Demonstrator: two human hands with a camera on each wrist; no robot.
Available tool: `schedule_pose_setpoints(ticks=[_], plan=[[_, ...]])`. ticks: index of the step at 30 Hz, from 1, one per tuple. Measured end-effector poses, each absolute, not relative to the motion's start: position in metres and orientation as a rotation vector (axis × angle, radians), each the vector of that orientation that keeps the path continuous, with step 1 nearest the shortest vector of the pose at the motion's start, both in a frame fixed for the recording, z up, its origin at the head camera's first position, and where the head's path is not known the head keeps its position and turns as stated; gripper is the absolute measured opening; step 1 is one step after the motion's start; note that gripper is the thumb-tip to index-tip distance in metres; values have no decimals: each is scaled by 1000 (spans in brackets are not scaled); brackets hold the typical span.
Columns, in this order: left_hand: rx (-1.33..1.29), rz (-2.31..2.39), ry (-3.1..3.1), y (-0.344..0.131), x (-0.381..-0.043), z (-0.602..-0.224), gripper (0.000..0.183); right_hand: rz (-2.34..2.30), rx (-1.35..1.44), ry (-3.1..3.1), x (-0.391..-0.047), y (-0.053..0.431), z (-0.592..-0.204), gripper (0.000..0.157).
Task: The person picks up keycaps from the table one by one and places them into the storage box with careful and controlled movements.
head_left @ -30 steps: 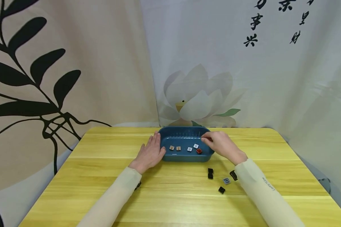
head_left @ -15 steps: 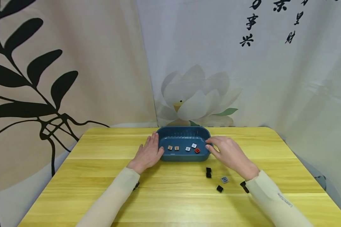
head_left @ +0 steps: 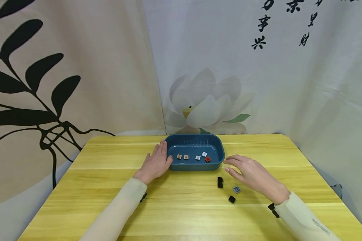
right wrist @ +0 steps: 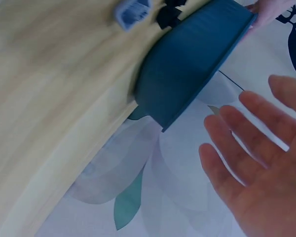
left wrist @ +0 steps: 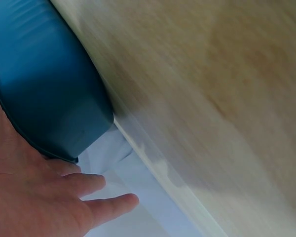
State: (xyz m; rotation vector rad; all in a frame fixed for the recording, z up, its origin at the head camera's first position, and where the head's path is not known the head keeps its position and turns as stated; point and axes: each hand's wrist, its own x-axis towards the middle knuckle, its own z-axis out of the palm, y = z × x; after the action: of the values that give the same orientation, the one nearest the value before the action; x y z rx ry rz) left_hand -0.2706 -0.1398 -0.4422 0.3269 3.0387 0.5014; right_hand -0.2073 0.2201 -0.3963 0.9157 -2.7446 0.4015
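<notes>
A blue rectangular tray point(head_left: 196, 167) stands at the table's far edge. Inside lie two tan square pieces point(head_left: 179, 156), two white ones point(head_left: 197, 157) and a red one point(head_left: 207, 159), all small and resembling keycaps. My left hand point(head_left: 155, 162) rests with straight fingers against the tray's left end; the left wrist view shows its palm along the rim. My right hand point(head_left: 256, 172), fingers loosely extended and holding nothing, hovers just right of the tray. Near it on the table are two black pieces point(head_left: 220, 182) together, a grey one point(head_left: 236, 189) and another black one point(head_left: 232, 199).
The pale wooden table point(head_left: 157, 214) extends in front and to both sides. Directly behind it hangs a printed curtain point(head_left: 129, 83) with leaves, a lotus and written characters. Dark bands circle both wrists.
My right hand has drawn back from over the tray's right side, moving right and toward me, its fingers spreading from a pinch. The left hand stays at the tray.
</notes>
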Motion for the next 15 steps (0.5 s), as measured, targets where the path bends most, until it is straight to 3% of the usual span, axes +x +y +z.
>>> schedule_pose_setpoints(ticks=[15], plan=[[332, 506, 3040, -141, -270, -442, 76, 346, 1199, -2823, -188, 245, -419, 41]])
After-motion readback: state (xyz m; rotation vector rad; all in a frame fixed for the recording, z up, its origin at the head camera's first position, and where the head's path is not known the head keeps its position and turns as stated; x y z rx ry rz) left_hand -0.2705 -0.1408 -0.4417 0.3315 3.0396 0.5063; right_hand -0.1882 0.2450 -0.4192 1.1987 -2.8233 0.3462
